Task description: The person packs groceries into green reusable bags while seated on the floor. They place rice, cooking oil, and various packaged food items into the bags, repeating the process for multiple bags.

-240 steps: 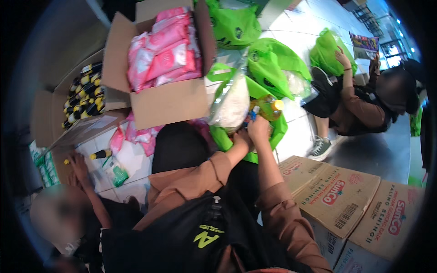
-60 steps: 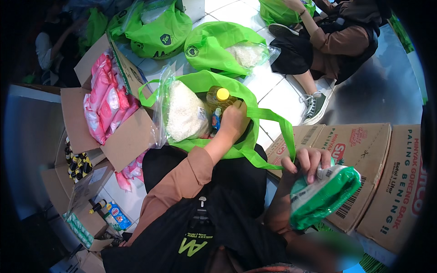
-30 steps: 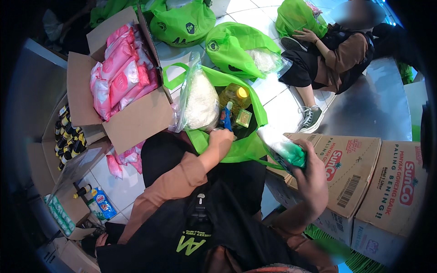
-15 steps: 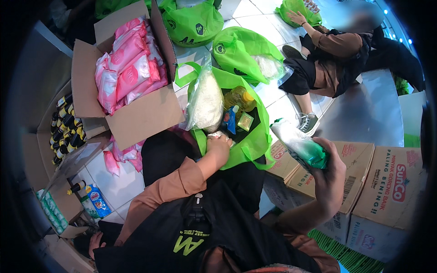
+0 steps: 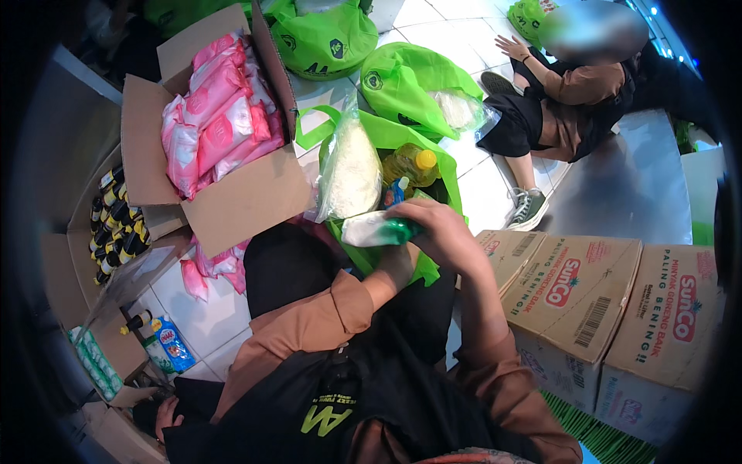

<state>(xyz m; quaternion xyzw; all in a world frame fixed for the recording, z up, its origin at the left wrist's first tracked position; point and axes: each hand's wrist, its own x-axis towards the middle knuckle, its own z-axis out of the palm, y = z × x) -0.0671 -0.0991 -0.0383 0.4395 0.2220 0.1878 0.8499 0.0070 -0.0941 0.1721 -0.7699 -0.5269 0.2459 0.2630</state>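
Where white floor tiles (image 5: 487, 193) show, green bags (image 5: 410, 81) sit.

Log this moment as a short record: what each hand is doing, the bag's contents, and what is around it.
right hand: holds green-and-white pouch over the bag
left hand: at the rim of the green bag, partly hidden
in bag: clear sack of white grains, yellow-capped oil bottle
left of bag: open carton of pink packs
right: closed cartons
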